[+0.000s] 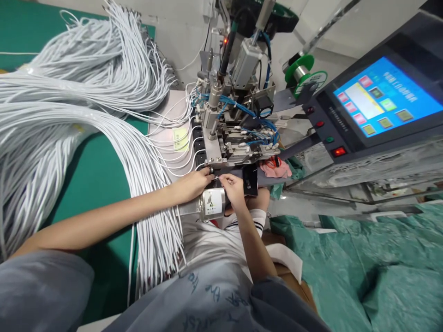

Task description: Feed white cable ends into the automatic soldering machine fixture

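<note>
My left hand [194, 185] is closed at the front edge of the machine [214, 150], its fingertips pinching a thin white cable [216, 178]. From the other side, my right hand [233, 188] pinches the tip of the same cable, thumb and forefinger pressed together. The exact shape of the cable's end is too small to make out. Just below both hands stands a jar [212, 204] with a white label. Several more white cables [175, 159] run into the black holders [200, 144] along the machine's left side.
Large bundles of white cables [114, 60] cover much of the green table [100, 161] at left. A dark phone-like device [250, 180] and a pink cloth [276, 167] lie right of my hands. A lit control screen [389, 99] and a solder-like wire spool [302, 73] stand at right.
</note>
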